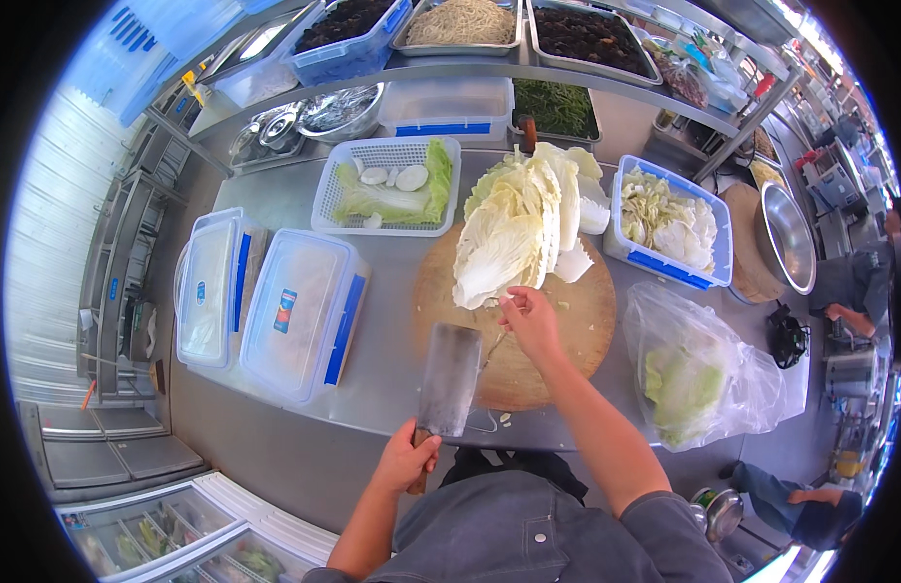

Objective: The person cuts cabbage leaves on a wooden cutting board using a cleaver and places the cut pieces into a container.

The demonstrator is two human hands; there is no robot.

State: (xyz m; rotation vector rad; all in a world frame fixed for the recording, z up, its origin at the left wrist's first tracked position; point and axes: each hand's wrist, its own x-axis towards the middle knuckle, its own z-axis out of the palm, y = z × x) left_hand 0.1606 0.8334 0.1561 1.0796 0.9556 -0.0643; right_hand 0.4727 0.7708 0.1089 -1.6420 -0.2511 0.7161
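My left hand point(409, 459) grips the wooden handle of a cleaver point(450, 379). Its broad blade points away from me, over the near left edge of a round wooden chopping board point(589, 313). My right hand point(529, 321) is above the board with fingers bent, the fingertips by the lower end of stacked napa cabbage leaves point(505, 255). Whether it pinches a leaf or a small scrap is unclear. A cut piece of cabbage stem point(573, 262) lies to the right of the stack. Small scraps dot the board.
Beyond the board sits a white basket point(323, 215) with cabbage trimmings. To the right are a tub of cut cabbage point(669, 218), a plastic bag with cabbage point(684, 386) and a steel bowl point(789, 237). Lidded boxes point(297, 313) stand left. A shelf point(450, 71) overhangs the back; people are at far right.
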